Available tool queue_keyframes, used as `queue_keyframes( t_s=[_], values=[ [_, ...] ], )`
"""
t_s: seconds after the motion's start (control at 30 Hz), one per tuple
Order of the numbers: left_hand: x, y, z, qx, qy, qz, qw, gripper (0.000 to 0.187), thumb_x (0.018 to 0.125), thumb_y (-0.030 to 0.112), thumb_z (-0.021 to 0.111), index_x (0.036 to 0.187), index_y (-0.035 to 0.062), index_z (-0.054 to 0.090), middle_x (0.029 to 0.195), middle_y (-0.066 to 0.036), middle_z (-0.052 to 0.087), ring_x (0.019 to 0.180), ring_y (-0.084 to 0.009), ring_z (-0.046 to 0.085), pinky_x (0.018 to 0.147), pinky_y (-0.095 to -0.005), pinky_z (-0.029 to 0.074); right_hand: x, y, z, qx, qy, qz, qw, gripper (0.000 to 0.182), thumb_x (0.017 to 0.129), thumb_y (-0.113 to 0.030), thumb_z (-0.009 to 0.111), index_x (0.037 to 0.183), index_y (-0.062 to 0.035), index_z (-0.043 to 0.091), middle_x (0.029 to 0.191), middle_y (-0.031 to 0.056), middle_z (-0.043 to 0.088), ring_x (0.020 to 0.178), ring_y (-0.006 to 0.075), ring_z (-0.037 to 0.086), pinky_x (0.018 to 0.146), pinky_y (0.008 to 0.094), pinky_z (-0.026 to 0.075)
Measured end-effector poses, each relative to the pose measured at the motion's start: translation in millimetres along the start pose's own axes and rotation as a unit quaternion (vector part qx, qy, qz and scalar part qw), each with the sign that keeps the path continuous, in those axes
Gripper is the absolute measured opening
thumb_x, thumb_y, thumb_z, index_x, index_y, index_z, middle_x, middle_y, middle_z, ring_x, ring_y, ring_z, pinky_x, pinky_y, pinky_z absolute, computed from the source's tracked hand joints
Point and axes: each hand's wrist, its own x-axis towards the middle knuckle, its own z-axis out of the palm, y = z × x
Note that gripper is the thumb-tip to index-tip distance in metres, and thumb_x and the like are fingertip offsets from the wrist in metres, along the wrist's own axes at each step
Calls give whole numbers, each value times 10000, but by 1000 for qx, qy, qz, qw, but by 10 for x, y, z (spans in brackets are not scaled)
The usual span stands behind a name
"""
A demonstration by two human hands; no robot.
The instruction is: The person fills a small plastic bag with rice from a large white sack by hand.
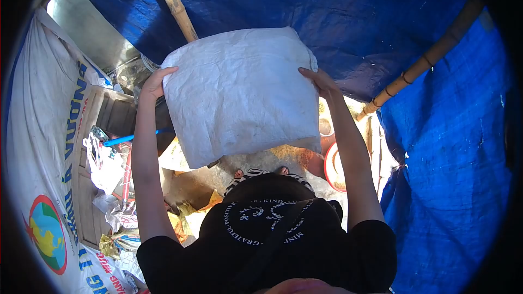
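Left hand (154,83) & right hand (321,81) gripping white sack (242,92), raised overhead

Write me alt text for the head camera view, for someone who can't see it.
Seen from above, a person holds a white woven sack out in front with both arms raised, the left hand and right hand gripping its upper corners. Blue tarpaulin on bamboo poles surrounds them, with a printed white sheet and scattered plastic bags on the left.
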Motion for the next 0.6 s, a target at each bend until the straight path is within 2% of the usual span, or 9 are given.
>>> queue_keyframes(
  t_s=[0.17,0.23,0.3,0.37,0.4,0.47,0.5,0.57,0.6],
  values=[
    [93,-184,-224,-29,23,-6,999,338,725,91,556,1035,-19,478,957,-110,557,856,-191,551,770,-310,439,25,-8,-95,59,-18,-14,998,496,774,-244,565,1126,57,387,1085,167,469,954,213,501,813,294,421],
    [186,-320,-364,-72,45,-65,994,327,753,125,517,1051,-4,471,972,-105,556,874,-197,548,788,-323,430,30,-83,-144,184,-82,-37,979,450,798,-226,531,1115,63,394,1095,155,463,969,198,487,823,308,411],
    [177,-484,-353,-60,67,-83,992,318,772,136,472,1062,5,465,978,-105,557,882,-207,547,801,-342,420,-9,-134,-169,123,-84,-20,989,445,812,-211,509,1141,54,369,1101,149,456,994,185,464,827,321,402],
    [221,-705,-445,-59,72,-83,992,328,771,123,460,1076,3,445,992,-114,548,895,-214,539,820,-348,406,4,-112,-168,-68,-42,18,997,460,810,-180,504,1162,63,335,1078,149,461,950,191,482,791,319,415],
    [224,-749,-460,-81,81,-85,990,348,763,103,459,1092,-5,421,1027,-124,528,934,-215,518,828,-346,399,32,-84,-182,-66,-42,20,997,460,810,-180,504,1162,63,335,1078,149,461,950,191,482,791,319,415],
    [216,-795,-464,-97,74,-75,990,360,757,86,462,1099,-13,409,1045,-126,515,950,-214,507,829,-345,398,80,-32,-160,-95,73,35,992,479,769,-102,521,1187,24,324,1043,141,475,852,198,514,730,301,435],
    [227,-794,-464,-114,64,-60,990,373,750,70,465,1106,-20,397,1064,-127,502,965,-213,496,829,-344,398,103,4,-131,-97,70,35,992,479,769,-102,521,1187,24,324,1043,141,475,852,198,514,730,301,435],
    [223,-782,-426,-87,68,-33,993,396,741,50,473,1121,-21,386,1070,-137,492,968,-215,492,821,-334,403,57,21,25,-151,249,25,956,539,715,-38,542,1207,-24,322,1020,141,482,802,194,519,673,288,445],
    [220,-788,-397,-56,70,-9,996,420,733,30,481,1136,-23,375,1076,-146,482,971,-216,487,813,-324,407,65,46,23,-154,248,26,956,539,715,-38,542,1207,-24,322,1020,141,482,802,194,519,673,288,445]
  ],
)
